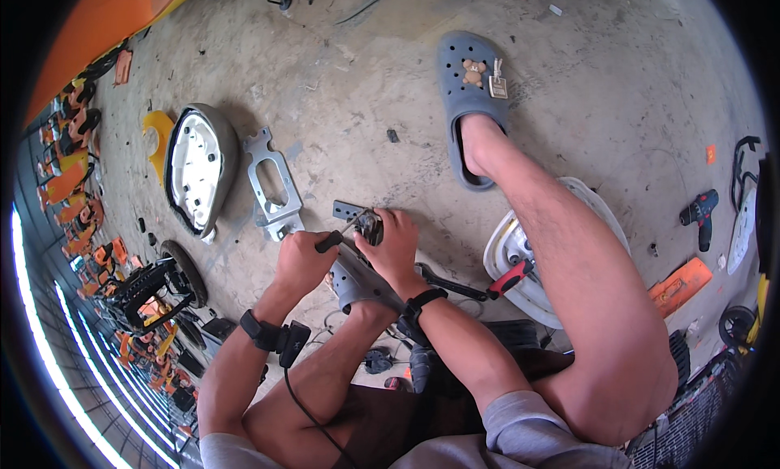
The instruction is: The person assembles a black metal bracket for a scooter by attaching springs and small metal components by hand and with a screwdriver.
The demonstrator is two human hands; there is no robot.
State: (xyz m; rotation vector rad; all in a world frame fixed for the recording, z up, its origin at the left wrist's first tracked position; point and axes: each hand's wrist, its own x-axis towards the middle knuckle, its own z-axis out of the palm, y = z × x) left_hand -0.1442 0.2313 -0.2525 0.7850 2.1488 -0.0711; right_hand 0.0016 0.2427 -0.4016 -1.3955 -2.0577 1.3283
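My left hand (302, 262) is closed round the black handle of a screwdriver (329, 241). Its thin shaft points up and to the right, toward a small dark metal part (370, 227). That part sits in the curled fingers of my right hand (396, 245); its exact kind is hard to make out. Whether the screwdriver's tip touches it, I cannot tell. A grey plate with holes (348, 210) shows just beyond the part. Under both hands is my left foot in a grey clog (357, 284). Left of my hands lies a silver metal bracket (275, 184).
A seat with a white underside (195, 172) and a yellow part (157, 140) lie on the left. A red-handled tool (510, 280) rests by a white rounded cover (497, 254). Farther right are a cordless drill (703, 217) and an orange panel (681, 286).
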